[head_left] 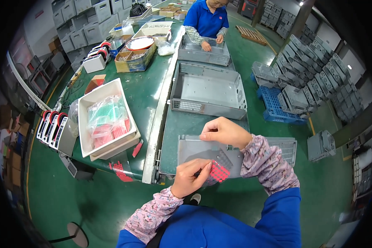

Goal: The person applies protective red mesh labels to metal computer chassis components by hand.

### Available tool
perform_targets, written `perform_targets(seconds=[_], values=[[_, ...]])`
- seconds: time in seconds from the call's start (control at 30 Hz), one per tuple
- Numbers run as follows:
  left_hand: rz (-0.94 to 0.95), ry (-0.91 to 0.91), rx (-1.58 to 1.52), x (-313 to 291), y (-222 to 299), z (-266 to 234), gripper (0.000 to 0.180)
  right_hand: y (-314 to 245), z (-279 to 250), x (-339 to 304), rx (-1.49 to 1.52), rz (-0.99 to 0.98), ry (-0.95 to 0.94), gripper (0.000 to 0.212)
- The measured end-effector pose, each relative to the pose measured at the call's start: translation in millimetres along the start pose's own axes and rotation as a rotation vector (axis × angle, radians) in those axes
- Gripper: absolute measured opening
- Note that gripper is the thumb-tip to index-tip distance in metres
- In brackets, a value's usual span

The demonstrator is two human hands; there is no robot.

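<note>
Head camera view shows me two bare hands over a green worktop [202, 122]; my left grip [190, 177] is closed, thumb and finger pinching a sheet with red round dots [220, 171]; this sheet is in front of the right forearm, at the near edge of a grey metal panel [190, 155]; my right grip [225, 132] is above the far edge of the same panel, its thumb and forefinger brought together; whether something thin is between them, I cannot tell. Beyond the panel lies an open grey metal case [206, 89], with grille holes in its near wall; farther, a co-worker [204, 18] in blue has both hands at another grey case [194, 53]. To my left, on another green worktop [146, 89], stands a white bin [84, 124], with plastic bags [107, 113] of red and green sheets inside; just beside it lies a small red piece [137, 149].
</note>
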State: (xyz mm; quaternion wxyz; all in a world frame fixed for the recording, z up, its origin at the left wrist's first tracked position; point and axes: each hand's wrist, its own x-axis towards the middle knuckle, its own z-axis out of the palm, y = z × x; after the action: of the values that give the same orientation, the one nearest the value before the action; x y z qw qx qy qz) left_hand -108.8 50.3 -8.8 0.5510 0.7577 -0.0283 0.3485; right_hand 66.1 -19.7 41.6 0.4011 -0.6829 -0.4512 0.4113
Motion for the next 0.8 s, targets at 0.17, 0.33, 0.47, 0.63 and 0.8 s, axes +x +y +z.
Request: perform_targets(seconds=[0.17,0.33,0.47,0.63,0.8], values=[[-0.002,0.015,0.006,1,-2,-1,0.006,-7,-10,1,0.053,0.132,-0.063,0.020],[-0.007,0.002,-0.018,3,-2,2,0.007,-3,-9,3,0.008,0.128,-0.043,0.022],[0.012,0.027,-0.028,4,-3,2,0.007,-3,-10,2,0.043,0.051,-0.057,0.021],[0.084,0.038,-0.002,6,-9,8,0.010,-8,-10,7,0.001,0.131,-0.012,0.017],[0.161,0.101,0.071,12,-16,16,0.008,-18,-17,14,0.020,0.319,-0.006,0.017]])
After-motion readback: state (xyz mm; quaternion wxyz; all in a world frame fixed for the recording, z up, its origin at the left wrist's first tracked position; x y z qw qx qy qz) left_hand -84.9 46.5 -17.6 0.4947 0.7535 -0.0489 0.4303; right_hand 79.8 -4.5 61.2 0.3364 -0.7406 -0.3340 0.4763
